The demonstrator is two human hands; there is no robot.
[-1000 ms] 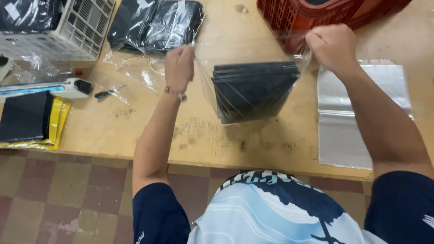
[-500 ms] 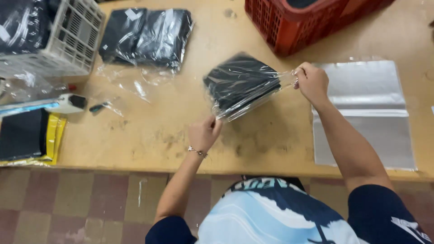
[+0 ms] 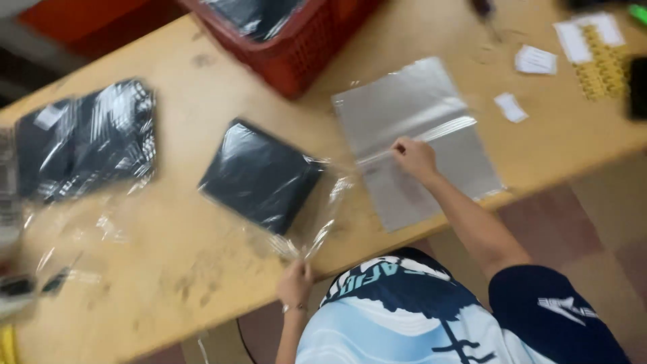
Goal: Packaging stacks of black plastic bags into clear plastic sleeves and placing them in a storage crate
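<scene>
A folded black garment inside a clear plastic bag [image 3: 259, 175] lies flat on the wooden table [image 3: 202, 283]. My left hand [image 3: 294, 283] is at the table's near edge, pinching the loose open end of that bag. My right hand [image 3: 414, 158] rests on a stack of empty clear bags [image 3: 431, 114] to the right, its fingers curled at the glossy flap strip. The blur hides whether it pinches the flap.
A red plastic basket [image 3: 290, 61] with bagged dark items stands at the back. Bagged black garments [image 3: 87, 138] are piled at the left, with loose clear film near them. Small white labels [image 3: 536, 59] and a yellow sheet [image 3: 603, 71] lie at the far right.
The bagged garment, held up between both hands before, now lies on the table. My right hand has let go of its corner and moved onto the empty bags; my left hand has drawn back to the near edge.
</scene>
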